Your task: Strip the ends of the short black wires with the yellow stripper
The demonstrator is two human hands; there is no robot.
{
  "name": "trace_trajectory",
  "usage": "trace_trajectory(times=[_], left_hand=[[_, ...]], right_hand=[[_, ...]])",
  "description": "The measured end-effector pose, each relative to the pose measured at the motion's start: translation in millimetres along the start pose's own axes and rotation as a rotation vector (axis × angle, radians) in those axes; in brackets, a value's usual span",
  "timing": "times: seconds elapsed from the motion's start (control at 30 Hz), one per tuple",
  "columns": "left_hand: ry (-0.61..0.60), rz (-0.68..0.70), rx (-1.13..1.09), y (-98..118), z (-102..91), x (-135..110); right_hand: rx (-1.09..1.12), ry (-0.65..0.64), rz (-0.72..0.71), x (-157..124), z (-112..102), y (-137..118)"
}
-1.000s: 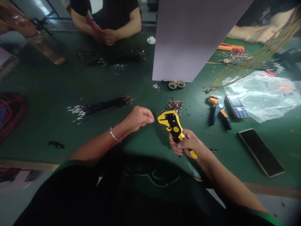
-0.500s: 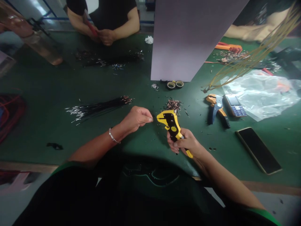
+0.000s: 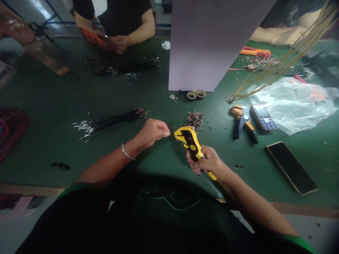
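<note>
My right hand point(image 3: 203, 160) is wrapped round the handles of a yellow-and-black wire stripper point(image 3: 191, 143), whose jaws point up and to the left. Just left of those jaws, my left hand point(image 3: 156, 133) is closed in a pinch. Whatever its fingertips hold is too small to make out. Behind the tool lies a heap of short copper-coloured pieces point(image 3: 194, 119). A bundle of thin black wires point(image 3: 111, 122), silvery at one end and coppery at the other, rests on the green table point(image 3: 148, 88) to the left.
On the right lie a blue-and-orange wire stripper point(image 3: 243, 121), a keypad phone point(image 3: 264, 117), a smartphone point(image 3: 291, 167) and a clear plastic bag point(image 3: 293, 102). Two tape rolls point(image 3: 196, 95) sit below a pale upright panel point(image 3: 209, 42). Across the table, a co-worker's hands point(image 3: 119, 44) hold a red-handled tool point(image 3: 94, 37).
The wire stripper in my right hand has shifted slightly left and down, its jaws turning a little further left. My left hand keeps its pinch. The co-worker's red tool has swung round.
</note>
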State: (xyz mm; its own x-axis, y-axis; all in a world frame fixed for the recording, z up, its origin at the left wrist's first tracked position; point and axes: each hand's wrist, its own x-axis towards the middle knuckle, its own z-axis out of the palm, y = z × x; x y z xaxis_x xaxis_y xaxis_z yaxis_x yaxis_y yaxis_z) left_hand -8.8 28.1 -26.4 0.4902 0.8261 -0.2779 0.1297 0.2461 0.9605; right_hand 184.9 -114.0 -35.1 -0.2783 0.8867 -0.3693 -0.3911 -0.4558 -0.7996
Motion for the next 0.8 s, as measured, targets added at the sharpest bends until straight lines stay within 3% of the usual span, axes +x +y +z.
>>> trace_trajectory(times=[0.17,0.33,0.8], left_hand=[[-0.015,-0.003,-0.030,2.2,5.4,-5.7],[0.005,0.030,-0.046,9.3,7.3,-12.8],[0.073,0.079,0.072,6.0,3.9,-9.9]], right_hand=[[0.083,-0.033,-0.019,2.8,-1.3,-3.0],[-0.051,0.047,-0.055,5.7,0.1,-7.6],[-0.221,0.095,-0.024,0.3,6.1,-15.6]])
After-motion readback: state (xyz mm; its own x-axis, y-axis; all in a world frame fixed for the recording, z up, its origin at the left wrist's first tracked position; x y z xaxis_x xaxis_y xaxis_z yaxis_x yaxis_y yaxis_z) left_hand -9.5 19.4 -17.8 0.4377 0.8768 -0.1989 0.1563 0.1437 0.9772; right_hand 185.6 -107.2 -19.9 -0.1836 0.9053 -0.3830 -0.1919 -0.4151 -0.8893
